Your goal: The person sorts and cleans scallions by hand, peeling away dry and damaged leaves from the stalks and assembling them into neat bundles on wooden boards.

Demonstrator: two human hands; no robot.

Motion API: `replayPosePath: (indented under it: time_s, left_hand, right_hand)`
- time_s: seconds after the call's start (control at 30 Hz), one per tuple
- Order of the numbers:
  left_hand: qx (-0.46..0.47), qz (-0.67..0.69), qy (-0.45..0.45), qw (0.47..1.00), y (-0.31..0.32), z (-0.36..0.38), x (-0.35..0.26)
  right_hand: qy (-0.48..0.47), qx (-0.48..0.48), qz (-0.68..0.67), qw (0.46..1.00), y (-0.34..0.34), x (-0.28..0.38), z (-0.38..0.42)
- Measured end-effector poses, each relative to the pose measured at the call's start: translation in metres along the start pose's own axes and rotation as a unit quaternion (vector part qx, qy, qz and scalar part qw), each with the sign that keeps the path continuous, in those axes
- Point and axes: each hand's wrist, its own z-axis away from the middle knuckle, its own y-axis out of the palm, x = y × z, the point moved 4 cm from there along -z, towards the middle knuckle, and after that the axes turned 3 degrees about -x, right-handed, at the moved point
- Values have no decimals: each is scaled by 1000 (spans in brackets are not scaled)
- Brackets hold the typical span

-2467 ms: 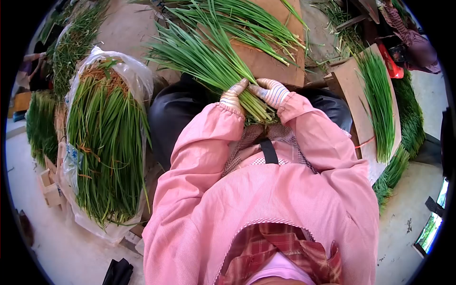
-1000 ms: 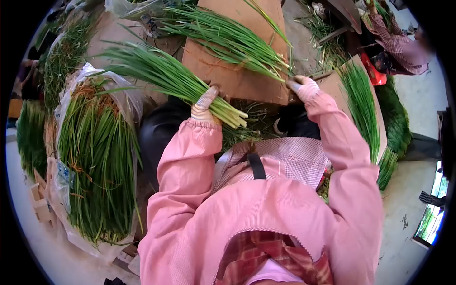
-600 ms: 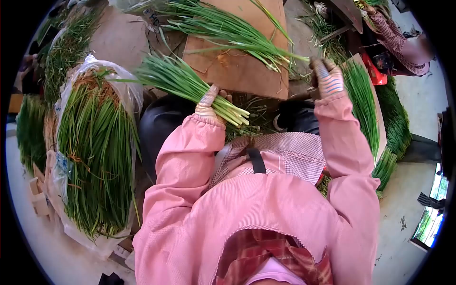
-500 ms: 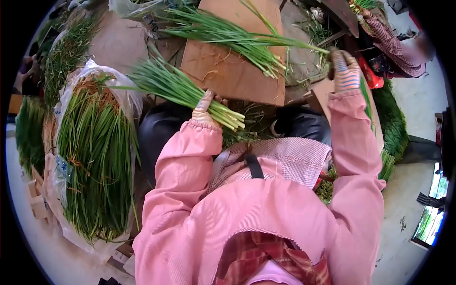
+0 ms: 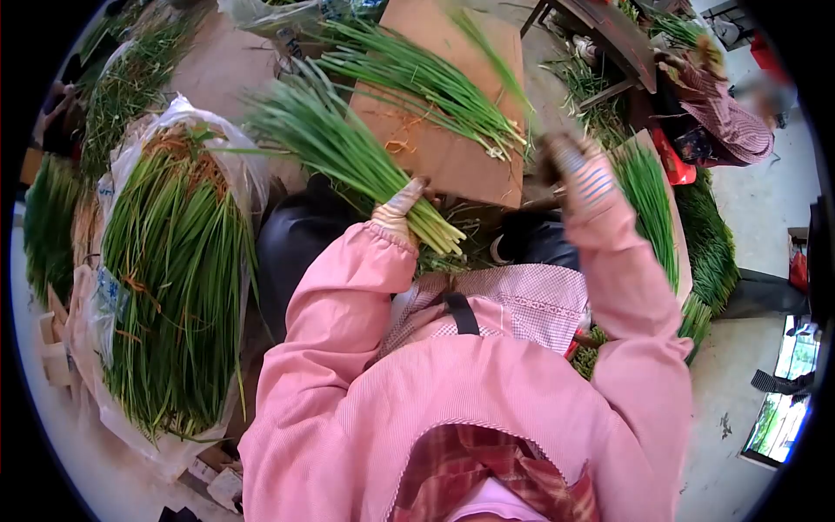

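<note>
My left hand [image 5: 398, 216], in a striped glove, is closed around a bunch of garlic chives [image 5: 348, 157]. The pale cut ends stick out at lower right and the leaves fan to upper left. My right hand [image 5: 581, 178], gloved and smeared by motion, is just right of the wooden board [image 5: 452, 178]. A few blurred chive stalks [image 5: 491, 56] slant down toward its fingers; I cannot tell whether it grips them. Across the board lies a loose pile of chives [image 5: 426, 83], with orange-brown scraps [image 5: 400, 143] beside it.
A plastic bag [image 5: 183, 113] packed with chives [image 5: 174, 287] stands at left. At right, sorted chives [image 5: 648, 204] lie on a second board [image 5: 681, 252]. Another person [image 5: 722, 113] sits at upper right near a dark table [image 5: 604, 39]. Trimmings [image 5: 139, 96] litter the floor at upper left.
My right hand has come down and left, toward the board; the stalks near it now hang more steeply. My left hand with its bunch has shifted slightly right and down.
</note>
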Motion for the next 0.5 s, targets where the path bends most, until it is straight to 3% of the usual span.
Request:
replayPosePath:
  time_s: [0.07,0.13,0.17,0.23,0.37,0.43,0.5]
  left_hand:
    - [4,-35,-44,998,-14,-6,15]
    - [2,-68,-19,997,-17,-1,21]
    - [4,-63,0,998,-19,-3,24]
    - [12,-85,-14,996,-13,-1,21]
    - [-12,-124,-65,990,-12,-9,21]
    - [28,-95,28,995,4,-10,-2]
    - [80,-58,137,986,7,-19,-21]
  right_hand:
    - [91,86,18,992,17,-50,27]
    - [97,184,125,970,33,-81,55]
    - [34,222,159,961,39,-94,63]
    - [90,255,135,953,41,-111,69]
    - [63,352,202,912,38,-102,55]
    - [-12,275,235,932,19,-105,23]
    - [-102,82,260,957,-10,-122,-23]
